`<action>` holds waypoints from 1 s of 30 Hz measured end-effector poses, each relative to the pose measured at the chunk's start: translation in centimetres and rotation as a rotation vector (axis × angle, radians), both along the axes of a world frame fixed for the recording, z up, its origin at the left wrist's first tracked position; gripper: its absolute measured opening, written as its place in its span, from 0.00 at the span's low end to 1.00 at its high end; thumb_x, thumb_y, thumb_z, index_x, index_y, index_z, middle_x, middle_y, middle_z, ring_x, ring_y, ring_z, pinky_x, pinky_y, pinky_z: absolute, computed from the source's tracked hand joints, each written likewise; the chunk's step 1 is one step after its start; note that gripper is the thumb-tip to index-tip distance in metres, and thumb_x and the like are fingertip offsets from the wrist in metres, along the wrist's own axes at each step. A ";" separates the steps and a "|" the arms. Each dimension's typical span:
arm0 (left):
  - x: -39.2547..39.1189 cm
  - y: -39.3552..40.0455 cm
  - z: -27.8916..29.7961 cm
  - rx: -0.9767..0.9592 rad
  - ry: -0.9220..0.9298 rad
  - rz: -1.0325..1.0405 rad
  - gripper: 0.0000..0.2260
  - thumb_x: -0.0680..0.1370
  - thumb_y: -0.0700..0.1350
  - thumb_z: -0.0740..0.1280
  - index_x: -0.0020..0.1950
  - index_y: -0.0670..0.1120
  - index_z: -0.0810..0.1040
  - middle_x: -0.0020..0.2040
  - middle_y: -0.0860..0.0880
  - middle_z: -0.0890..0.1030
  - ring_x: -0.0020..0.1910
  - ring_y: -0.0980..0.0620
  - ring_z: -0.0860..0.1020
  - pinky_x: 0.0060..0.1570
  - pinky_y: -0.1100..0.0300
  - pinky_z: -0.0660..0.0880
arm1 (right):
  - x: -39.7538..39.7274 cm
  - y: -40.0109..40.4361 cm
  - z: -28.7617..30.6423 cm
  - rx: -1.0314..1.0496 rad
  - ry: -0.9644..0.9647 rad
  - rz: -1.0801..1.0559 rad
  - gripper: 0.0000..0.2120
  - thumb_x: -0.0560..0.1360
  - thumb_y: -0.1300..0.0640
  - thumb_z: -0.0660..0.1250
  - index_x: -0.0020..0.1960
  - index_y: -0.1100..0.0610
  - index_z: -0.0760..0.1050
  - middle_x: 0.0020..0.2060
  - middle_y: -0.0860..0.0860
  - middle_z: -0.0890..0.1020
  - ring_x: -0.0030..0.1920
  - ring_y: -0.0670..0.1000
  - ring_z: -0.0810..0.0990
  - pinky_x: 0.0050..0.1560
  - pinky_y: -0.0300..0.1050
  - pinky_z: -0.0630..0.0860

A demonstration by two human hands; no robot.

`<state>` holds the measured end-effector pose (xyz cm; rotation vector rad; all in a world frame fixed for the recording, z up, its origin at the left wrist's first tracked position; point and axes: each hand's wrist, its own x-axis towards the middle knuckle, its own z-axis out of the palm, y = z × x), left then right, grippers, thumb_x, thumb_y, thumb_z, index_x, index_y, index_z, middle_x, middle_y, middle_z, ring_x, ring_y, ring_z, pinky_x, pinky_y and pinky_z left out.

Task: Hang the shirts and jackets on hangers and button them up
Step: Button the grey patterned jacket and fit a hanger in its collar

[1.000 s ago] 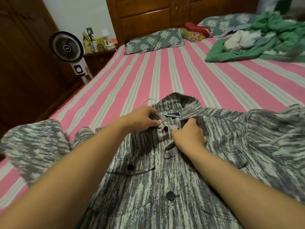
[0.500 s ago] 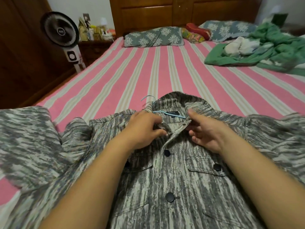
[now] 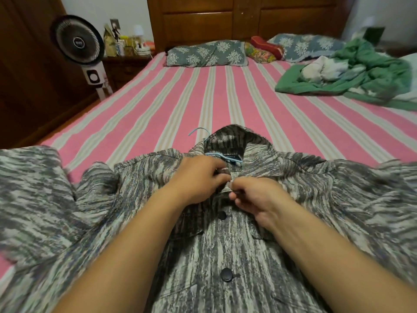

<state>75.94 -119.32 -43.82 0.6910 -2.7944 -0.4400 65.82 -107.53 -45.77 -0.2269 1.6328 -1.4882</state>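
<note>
A grey and white streaked jacket [image 3: 225,249] lies face up on the bed, sleeves spread to both sides. A light blue hanger [image 3: 198,131] sits inside it, its hook poking out past the collar. Dark round buttons run down the front, and the two I can see look fastened. My left hand [image 3: 198,177] pinches the left front edge just under the collar. My right hand [image 3: 255,197] pinches the right edge against it at the top of the placket. The fingers hide the top button.
The bed has a pink and beige striped sheet [image 3: 225,105]. Crumpled green and white clothes [image 3: 352,73] lie at the far right, patterned pillows [image 3: 207,54] by the wooden headboard. A standing fan [image 3: 77,42] and a cluttered nightstand [image 3: 128,55] are at the left.
The right hand, which had opened and drawn away from the collar, has come back in and now pinches the top of the placket opposite the left hand. The camera has tilted slightly.
</note>
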 end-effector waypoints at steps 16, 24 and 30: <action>0.5 0.3 0.4 0.571 0.217 0.273 0.09 0.79 0.52 0.72 0.47 0.47 0.79 0.44 0.49 0.85 0.40 0.49 0.82 0.46 0.52 0.78 | 0.4 0.4 0.1 -0.128 -0.154 0.014 0.04 0.75 0.71 0.69 0.50 0.69 0.79 0.41 0.59 0.84 0.44 0.55 0.84 0.50 0.47 0.83; 4.0 -0.2 1.6 0.378 -0.115 0.008 0.21 0.78 0.46 0.73 0.69 0.55 0.71 0.66 0.51 0.79 0.60 0.55 0.79 0.64 0.59 0.72 | 0.0 0.6 0.5 -0.147 -0.162 0.013 0.07 0.72 0.75 0.68 0.49 0.69 0.78 0.47 0.62 0.81 0.48 0.56 0.80 0.46 0.44 0.81; 2.8 -0.2 0.9 0.504 0.137 0.016 0.16 0.74 0.47 0.78 0.51 0.54 0.71 0.51 0.49 0.83 0.38 0.57 0.75 0.44 0.56 0.73 | 0.7 0.4 -0.1 -0.072 -0.051 0.017 0.08 0.70 0.72 0.73 0.49 0.70 0.82 0.46 0.62 0.86 0.49 0.58 0.86 0.54 0.48 0.82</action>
